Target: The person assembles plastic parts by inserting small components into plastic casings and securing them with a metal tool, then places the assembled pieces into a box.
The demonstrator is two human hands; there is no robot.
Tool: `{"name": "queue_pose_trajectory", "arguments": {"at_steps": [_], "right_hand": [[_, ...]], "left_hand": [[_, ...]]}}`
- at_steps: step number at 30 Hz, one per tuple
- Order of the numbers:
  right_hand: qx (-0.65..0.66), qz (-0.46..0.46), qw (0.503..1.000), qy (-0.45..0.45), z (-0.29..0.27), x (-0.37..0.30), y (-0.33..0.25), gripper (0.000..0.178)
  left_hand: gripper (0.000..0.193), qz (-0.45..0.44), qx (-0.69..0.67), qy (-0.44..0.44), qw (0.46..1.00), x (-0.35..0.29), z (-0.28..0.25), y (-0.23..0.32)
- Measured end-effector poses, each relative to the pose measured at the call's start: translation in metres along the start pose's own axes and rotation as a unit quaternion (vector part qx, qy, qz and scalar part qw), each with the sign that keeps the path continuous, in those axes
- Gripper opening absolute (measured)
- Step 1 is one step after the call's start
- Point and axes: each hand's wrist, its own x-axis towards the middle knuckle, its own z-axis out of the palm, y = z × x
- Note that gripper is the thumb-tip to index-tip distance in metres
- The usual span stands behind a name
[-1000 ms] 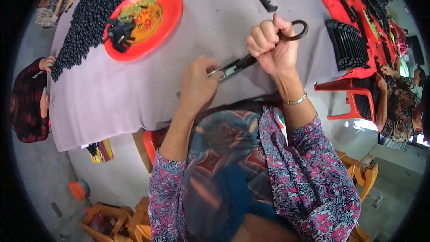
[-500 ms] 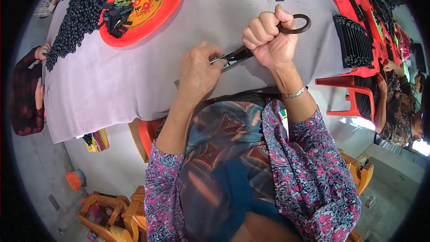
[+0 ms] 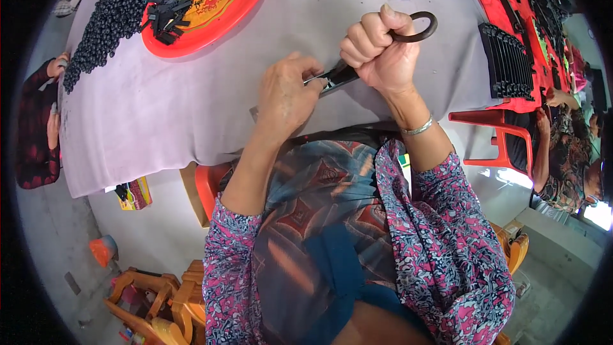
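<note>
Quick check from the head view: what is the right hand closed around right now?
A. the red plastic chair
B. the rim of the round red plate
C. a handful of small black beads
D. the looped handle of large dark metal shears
D: the right hand is fisted around the looped handle of the large dark metal shears, while the left hand rests at the blade end over the grey-covered table.

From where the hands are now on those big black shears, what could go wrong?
The left hand sits right at the blades of the shears, so closing them could nick a finger. The right hand fists only one handle loop; that grip might slip. Whatever is being cut is hidden under the left hand.
</note>
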Motion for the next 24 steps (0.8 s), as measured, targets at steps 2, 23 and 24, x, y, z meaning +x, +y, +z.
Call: {"name": "queue_pose_trajectory", "arguments": {"at_steps": [2,23,24], "right_hand": [[-0.018,0.004,1.000,-0.021,-0.0002,0.0015,0.0021,0.047],[0.026,-0.007,0.999,0.043,0.0017,-0.0046,-0.0005,0.047],[0.026,-0.006,0.999,0.043,0.0013,-0.0044,-0.0004,0.047]], "left_hand": [[0.017,-0.003,0.005,-0.001,1.000,0.0005,0.0005,0.0011],[0.016,-0.014,-0.012,-0.006,1.000,-0.0002,-0.0010,0.0054],[0.016,-0.017,-0.012,-0.007,1.000,-0.0004,-0.0016,0.0065]]}}
